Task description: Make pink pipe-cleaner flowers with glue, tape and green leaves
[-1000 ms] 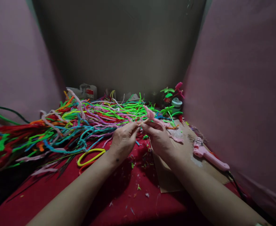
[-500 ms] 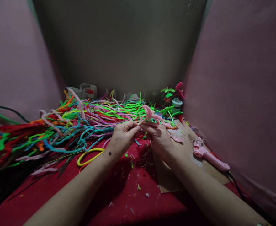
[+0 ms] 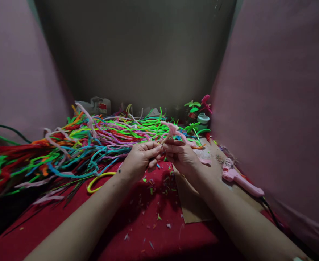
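Note:
Between my two hands is a pink pipe-cleaner flower, its fuzzy petals spreading up and to the right. My left hand pinches the thin stem below the petals from the left. My right hand is closed on the same stem, its fingertips almost touching those of the left. The stem's lower end is hidden by the fingers. Behind and left of both hands lies a large heap of pipe cleaners in green, pink, blue, red and orange.
A pink hot glue gun lies on a cardboard sheet at the right. Behind it stand a small jar and green and magenta pipe-cleaner flowers. A yellow loop and fuzzy scraps lie on the red cloth.
The fingers of my left hand have shifted on the stem and show more curled below it. The flower has turned slightly. The whole view has moved a little.

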A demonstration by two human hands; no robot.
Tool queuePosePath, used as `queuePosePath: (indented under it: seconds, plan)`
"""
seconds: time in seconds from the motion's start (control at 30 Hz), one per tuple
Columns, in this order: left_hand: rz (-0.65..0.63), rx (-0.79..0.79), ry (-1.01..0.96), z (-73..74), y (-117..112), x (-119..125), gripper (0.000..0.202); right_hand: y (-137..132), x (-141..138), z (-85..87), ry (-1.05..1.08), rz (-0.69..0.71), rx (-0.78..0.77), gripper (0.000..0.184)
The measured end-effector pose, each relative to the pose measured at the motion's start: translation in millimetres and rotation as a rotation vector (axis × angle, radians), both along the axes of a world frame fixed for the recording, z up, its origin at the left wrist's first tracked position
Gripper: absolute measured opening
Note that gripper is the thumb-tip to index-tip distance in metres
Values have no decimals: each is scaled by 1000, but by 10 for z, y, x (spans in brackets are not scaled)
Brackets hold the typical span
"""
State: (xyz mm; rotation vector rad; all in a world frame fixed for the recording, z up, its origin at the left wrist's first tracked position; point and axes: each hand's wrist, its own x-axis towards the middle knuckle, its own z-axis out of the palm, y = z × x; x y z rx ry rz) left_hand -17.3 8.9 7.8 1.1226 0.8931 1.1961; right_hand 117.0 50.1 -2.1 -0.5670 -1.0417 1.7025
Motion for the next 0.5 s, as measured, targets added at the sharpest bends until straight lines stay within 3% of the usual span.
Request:
queuePosePath:
  seconds: [0.13, 0.2, 0.33, 0.43, 0.5]
  plan:
    - [-91, -17, -9, 5, -5, -8, 22, -2, 15, 4, -16, 41, -29, 18]
    - [-72, 29, 68, 18, -12, 3, 24, -7, 10, 4, -5, 25, -1, 16]
    - [179, 228, 441, -7, -13, 47, 20, 0, -17, -16, 42, -98, 20, 15]
    - [418, 511, 719, -94, 4, 59, 16, 6, -36, -60, 15, -160, 54, 12]
    - [498, 723, 846, -156, 16, 48, 11, -3, -46, -90, -40, -185, 95, 9]
